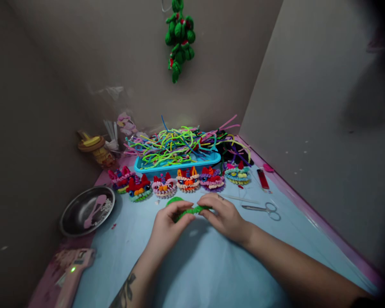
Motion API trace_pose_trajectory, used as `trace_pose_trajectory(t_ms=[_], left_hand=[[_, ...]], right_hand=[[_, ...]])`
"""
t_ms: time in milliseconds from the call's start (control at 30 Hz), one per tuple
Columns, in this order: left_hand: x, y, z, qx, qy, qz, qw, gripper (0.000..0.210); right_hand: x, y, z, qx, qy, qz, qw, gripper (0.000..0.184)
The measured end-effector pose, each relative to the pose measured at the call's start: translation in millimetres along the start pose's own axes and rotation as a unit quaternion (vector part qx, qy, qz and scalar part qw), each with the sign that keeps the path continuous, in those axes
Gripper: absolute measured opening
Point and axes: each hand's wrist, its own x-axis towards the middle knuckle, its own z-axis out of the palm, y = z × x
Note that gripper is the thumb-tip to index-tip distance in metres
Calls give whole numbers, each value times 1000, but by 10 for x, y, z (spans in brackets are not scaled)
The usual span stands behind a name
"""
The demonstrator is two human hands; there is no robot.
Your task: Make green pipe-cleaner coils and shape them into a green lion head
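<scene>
Between my two hands, just above the light blue table cover point(128, 265), is a green fuzzy pipe-cleaner piece point(192, 211). My left hand point(172, 220) pinches its left part between thumb and fingers, and a rounded green part shows above those fingers. My right hand point(223, 216) closes on the right end, thumb below and fingers above. Much of the piece is covered by the fingers, so its full shape cannot be made out. Just beyond stand several colourful pipe-cleaner animal heads, among them a white and orange one point(188, 179) and a pink one point(164, 186).
Behind the heads a blue tray point(179, 169) overflows with loose pipe cleaners point(176, 143). Scissors point(263, 208) and a red lighter point(262, 179) lie to the right. At left are a metal bowl point(71, 209) with a pink scoop and a pink glue gun point(73, 273). Green ornaments point(179, 38) hang above.
</scene>
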Motion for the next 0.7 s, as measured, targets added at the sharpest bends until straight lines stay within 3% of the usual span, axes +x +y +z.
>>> trace_pose_trajectory(t_ms=[267,700], left_hand=[[-20,10,38,175,17,169,970,15],[-30,-21,45,260,19,268,928,7]], right_hand=[[-6,-33,11,21,15,6,1000,18],[-8,-68,34,40,12,13,999,17]])
